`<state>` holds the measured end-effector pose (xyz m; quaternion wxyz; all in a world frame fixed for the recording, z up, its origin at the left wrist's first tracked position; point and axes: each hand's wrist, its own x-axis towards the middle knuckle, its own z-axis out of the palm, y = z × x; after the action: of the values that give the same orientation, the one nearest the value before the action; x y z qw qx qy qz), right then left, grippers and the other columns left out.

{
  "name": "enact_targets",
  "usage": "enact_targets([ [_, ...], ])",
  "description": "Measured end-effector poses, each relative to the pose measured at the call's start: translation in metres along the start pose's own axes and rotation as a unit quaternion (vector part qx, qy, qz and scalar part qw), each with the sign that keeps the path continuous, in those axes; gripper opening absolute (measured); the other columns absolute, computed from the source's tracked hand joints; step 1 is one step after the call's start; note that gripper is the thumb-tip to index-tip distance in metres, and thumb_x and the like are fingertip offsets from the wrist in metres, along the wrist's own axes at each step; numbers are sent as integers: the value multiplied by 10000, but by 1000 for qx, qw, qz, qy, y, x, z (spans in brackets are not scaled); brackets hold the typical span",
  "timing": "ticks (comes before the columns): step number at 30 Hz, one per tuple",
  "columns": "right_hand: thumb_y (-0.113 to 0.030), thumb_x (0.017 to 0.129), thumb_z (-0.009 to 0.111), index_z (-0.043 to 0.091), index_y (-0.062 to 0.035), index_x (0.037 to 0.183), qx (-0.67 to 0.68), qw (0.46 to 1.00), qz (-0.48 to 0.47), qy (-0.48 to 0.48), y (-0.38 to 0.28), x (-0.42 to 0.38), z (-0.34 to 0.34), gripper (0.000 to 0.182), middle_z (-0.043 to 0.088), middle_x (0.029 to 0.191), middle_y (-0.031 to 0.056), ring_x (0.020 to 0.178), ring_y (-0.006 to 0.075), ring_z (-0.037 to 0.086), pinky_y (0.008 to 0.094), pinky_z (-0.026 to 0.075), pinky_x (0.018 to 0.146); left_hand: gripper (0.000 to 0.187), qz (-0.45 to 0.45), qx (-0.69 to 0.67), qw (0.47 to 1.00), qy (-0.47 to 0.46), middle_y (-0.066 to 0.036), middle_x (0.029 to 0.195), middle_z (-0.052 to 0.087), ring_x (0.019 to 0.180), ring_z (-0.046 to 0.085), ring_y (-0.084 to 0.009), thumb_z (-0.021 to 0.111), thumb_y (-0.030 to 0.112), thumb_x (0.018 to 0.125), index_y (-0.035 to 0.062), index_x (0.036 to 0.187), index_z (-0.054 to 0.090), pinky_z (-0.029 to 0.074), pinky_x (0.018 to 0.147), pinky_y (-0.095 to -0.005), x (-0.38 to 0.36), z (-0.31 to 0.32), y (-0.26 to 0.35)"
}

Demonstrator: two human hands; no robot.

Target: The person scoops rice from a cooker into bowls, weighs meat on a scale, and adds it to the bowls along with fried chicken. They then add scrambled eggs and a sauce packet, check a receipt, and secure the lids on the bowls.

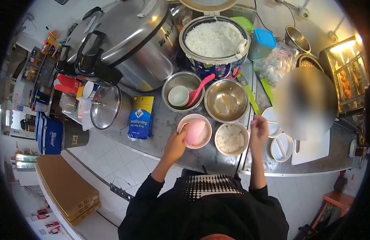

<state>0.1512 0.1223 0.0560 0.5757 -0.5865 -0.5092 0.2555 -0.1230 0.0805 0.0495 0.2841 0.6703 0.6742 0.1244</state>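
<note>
My left hand is closed around a smooth, rounded pink utensil; its exact kind does not show. The utensil rests over a pale pink bowl and hides most of what is inside. To the right sits a white bowl of rice, level with the other bowl. My right hand is raised just right of the rice bowl, fingers curled together and slightly blurred; whatever they hold, if anything, cannot be made out. Behind the rice bowl stands a steel bowl with yellowish smears inside.
A large tub of rice stands open at the back beside a big pressure cooker. Another steel bowl holds a small cup and a pink spoon. White divided dishes and a cutting board lie right. A blue-yellow packet lies left.
</note>
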Motion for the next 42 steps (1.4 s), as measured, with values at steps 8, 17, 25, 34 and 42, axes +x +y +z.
enact_targets([
  [8, -77, 790, 535, 562, 19, 916, 70, 965, -242, 76, -91, 233, 1, 161, 573, 833, 62, 737, 103, 516, 216, 408, 670, 209, -180, -545, 819, 1, -65, 825, 548, 594, 533, -144, 469, 106, 825, 51, 1026, 483, 452, 535, -260, -32, -81, -14],
  [17, -521, 736, 492, 485, -33, 1092, -207, 891, -369, 165, -147, 496, 184, 604, 475, 1115, 226, 1051, 350, 432, 391, 310, 918, 407, -237, -644, 718, 116, -80, 844, 549, 588, 551, -177, 597, 130, 731, 9, 1089, 446, 470, 518, -290, -62, -40, -59],
  [25, -58, 756, 466, 560, -34, 973, -58, 887, -457, -17, -113, 345, 125, 238, 546, 954, 155, 884, 329, 511, 384, 392, 769, 354, -83, -541, 823, 150, -100, 861, 571, 758, 570, -199, 634, 128, 704, 4, 1010, 507, 460, 641, -299, -6, -109, -24],
  [34, -77, 756, 510, 608, -41, 846, -157, 955, -249, -22, -1, 104, -6, 138, 571, 871, 91, 850, 254, 512, 351, 356, 769, 882, 490, -248, 810, 206, -150, 1123, 413, 1030, 465, -199, 690, -7, 640, 99, 1217, 32, 347, 895, -325, 185, -168, 211],
  [42, -79, 709, 559, 601, -37, 835, -272, 949, -83, 136, 24, -41, -86, 139, 532, 861, 124, 855, 280, 478, 374, 346, 782, 810, 340, -191, 892, 227, -172, 891, 528, 834, 557, -265, 746, 178, 592, 51, 1113, 139, 441, 711, -327, 331, -78, 216],
])
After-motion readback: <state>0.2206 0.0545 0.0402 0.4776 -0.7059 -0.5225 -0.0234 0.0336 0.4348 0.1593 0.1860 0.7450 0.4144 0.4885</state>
